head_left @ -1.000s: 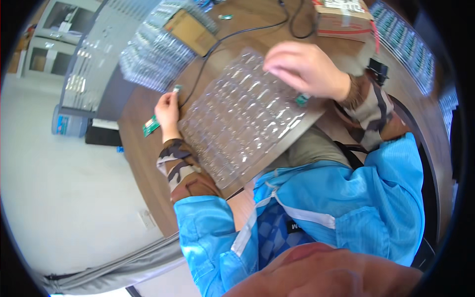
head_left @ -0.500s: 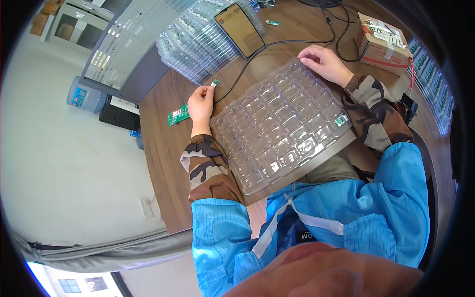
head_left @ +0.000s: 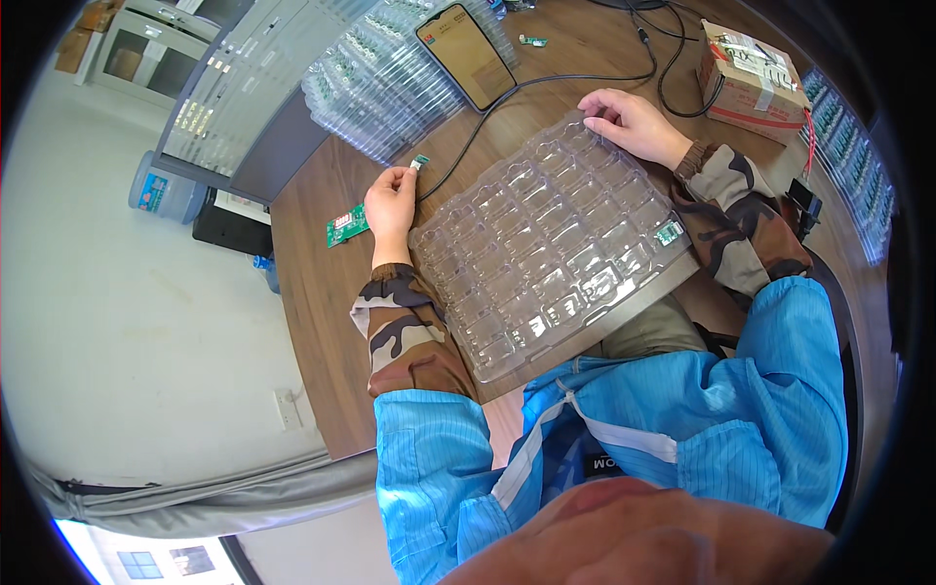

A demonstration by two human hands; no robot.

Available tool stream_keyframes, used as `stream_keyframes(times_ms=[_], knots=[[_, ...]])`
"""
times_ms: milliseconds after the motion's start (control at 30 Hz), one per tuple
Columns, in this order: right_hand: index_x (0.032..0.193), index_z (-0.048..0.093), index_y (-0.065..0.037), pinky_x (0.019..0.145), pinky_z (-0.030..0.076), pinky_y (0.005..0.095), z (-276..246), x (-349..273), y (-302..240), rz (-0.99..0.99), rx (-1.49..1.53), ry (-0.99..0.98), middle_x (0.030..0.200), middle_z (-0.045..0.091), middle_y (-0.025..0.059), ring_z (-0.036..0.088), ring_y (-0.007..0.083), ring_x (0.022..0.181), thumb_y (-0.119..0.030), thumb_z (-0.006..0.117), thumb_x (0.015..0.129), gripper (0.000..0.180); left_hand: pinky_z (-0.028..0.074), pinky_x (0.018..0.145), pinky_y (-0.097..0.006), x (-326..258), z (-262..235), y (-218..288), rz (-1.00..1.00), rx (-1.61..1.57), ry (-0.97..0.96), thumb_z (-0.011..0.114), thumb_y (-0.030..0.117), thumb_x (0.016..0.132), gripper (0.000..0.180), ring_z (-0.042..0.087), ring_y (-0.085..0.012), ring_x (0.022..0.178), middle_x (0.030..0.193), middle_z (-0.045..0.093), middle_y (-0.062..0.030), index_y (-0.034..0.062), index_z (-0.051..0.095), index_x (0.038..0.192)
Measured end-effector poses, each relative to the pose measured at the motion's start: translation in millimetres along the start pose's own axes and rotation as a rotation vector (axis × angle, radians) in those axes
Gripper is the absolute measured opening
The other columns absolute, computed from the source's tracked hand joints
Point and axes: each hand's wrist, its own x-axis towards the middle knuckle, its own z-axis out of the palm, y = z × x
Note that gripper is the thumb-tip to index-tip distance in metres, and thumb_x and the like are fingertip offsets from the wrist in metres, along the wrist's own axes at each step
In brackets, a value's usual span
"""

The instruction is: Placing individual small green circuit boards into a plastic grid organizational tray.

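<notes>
Between thumb and forefinger of our left hand (head_left: 390, 200) sits a small green circuit board (head_left: 419, 162), pinched at one end and held just above the wooden table (head_left: 312, 292), beside the far left corner of the clear plastic blister tray (head_left: 556, 244). We rest our right hand (head_left: 629, 122) on the tray's far edge, fingers curled lightly over the rim and holding nothing else. One small green part (head_left: 669, 232) already lies in a pocket near the tray's right side; the other pockets look empty. A second, larger green board (head_left: 347, 225) lies on the table just left of the left hand. A black cable (head_left: 546, 80) runs past the pinched board toward a phone (head_left: 466, 55) lying on stacks of similar clear trays (head_left: 380, 88); a taped cardboard box (head_left: 751, 66) stands at the far right. We judge that good practice is to grip the board by its edges only, keep the tray steadied with the right hand, and lower the board flat into a pocket, clear of the cable.
</notes>
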Motion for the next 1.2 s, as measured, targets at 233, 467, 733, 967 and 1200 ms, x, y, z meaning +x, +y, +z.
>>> stream_keyframes(times_ms=[233,467,733,967,1200], knots=[[0.102,0.051,-0.003,0.056,0.042,0.0245,-1,0,0,0.004,-0.057,-0.048,0.08,0.057,0.0035,0.052,0.0104,0.061,-0.014,0.055,0.081,0.024,0.044,0.057,-0.031,0,-1,1,0.009,0.013,0.003,0.06,0.028,0.074,0.021,0.057,-0.0198,0.06,0.065,0.061,-0.0064,0.0075,0.064,0.077],[0.103,0.05,-0.003,0.057,0.043,0.025,-2,0,-1,0.022,-0.066,-0.058,0.079,0.056,0.0033,0.051,0.0112,0.062,-0.014,0.054,0.081,0.025,0.044,0.057,-0.031,2,1,-3,0.019,0.0,0.003,0.06,0.028,0.074,0.021,0.057,-0.0204,0.059,0.065,0.061,-0.0067,0.0073,0.063,0.077],[0.108,0.051,-0.005,0.061,0.042,0.0248,1,-1,6,-0.03,-0.08,-0.036,0.087,0.054,0.005,0.051,0.0121,0.068,-0.011,0.052,0.08,0.028,0.044,0.057,-0.031,2,1,-5,0.022,-0.006,-0.002,0.06,0.028,0.074,0.021,0.058,-0.0204,0.06,0.066,0.061,-0.0068,0.0073,0.063,0.077],[0.107,0.052,-0.006,0.07,0.044,0.0306,-3,-2,-8,-0.018,-0.122,-0.032,0.098,0.054,0.0108,0.055,0.0213,0.08,-0.014,0.049,0.08,0.028,0.044,0.057,-0.031,2,1,-6,0.026,0.0,0.003,0.06,0.027,0.074,0.021,0.058,-0.0199,0.06,0.066,0.061,-0.0066,0.0073,0.064,0.077],[0.102,0.053,-0.006,0.07,0.043,0.0306,2,-3,-13,0.086,-0.115,-0.031,0.097,0.053,0.0094,0.054,0.0209,0.08,-0.014,0.049,0.079,0.024,0.044,0.057,-0.03,1,1,-1,0.016,-0.001,-0.004,0.06,0.027,0.075,0.021,0.057,-0.0194,0.059,0.065,0.061,-0.0066,0.0069,0.064,0.078]])
